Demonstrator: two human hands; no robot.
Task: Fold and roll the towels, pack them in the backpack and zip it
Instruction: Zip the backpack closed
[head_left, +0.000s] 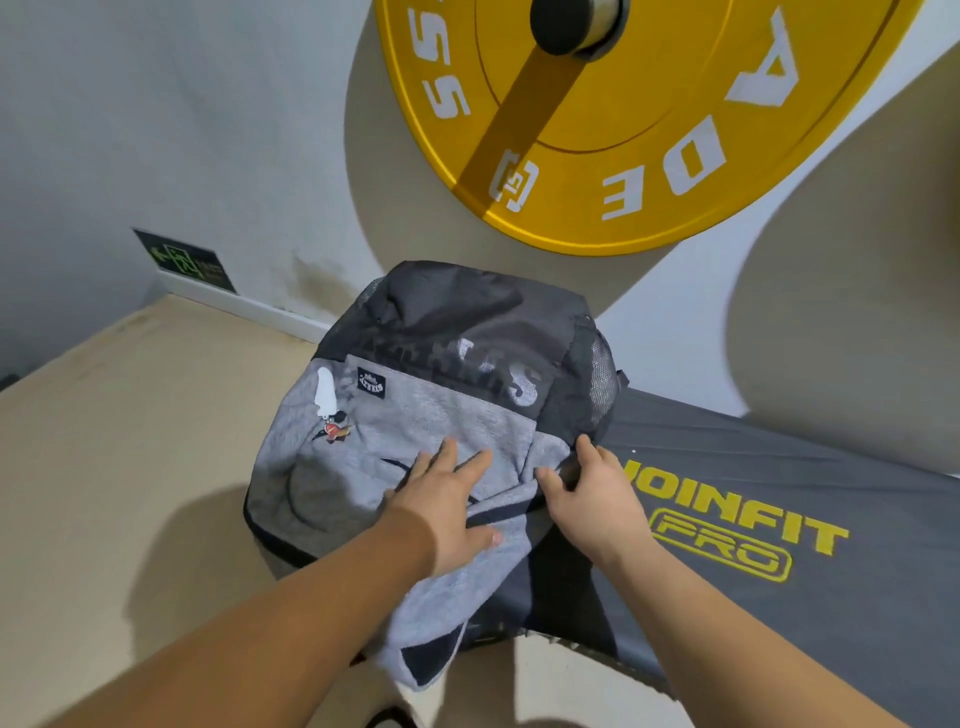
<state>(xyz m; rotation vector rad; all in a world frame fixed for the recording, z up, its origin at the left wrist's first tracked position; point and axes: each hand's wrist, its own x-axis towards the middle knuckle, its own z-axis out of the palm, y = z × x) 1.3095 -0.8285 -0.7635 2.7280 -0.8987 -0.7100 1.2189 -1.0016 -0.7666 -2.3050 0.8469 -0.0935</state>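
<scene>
Dark grey bench pad (779, 467), yellow lettering; backpack (415, 415) lying on its left end, overhanging edge.

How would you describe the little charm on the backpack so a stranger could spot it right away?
Find the yellow weight plate; below it lies the grey-and-black backpack. On its grey front panel, left of the left hand, hangs a white tag with a red-orange charm, the bag's only bright colour.

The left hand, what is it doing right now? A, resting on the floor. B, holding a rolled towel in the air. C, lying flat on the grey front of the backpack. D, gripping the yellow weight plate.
C: the left hand lies palm down, fingers spread, on the grey front of the backpack.
</scene>
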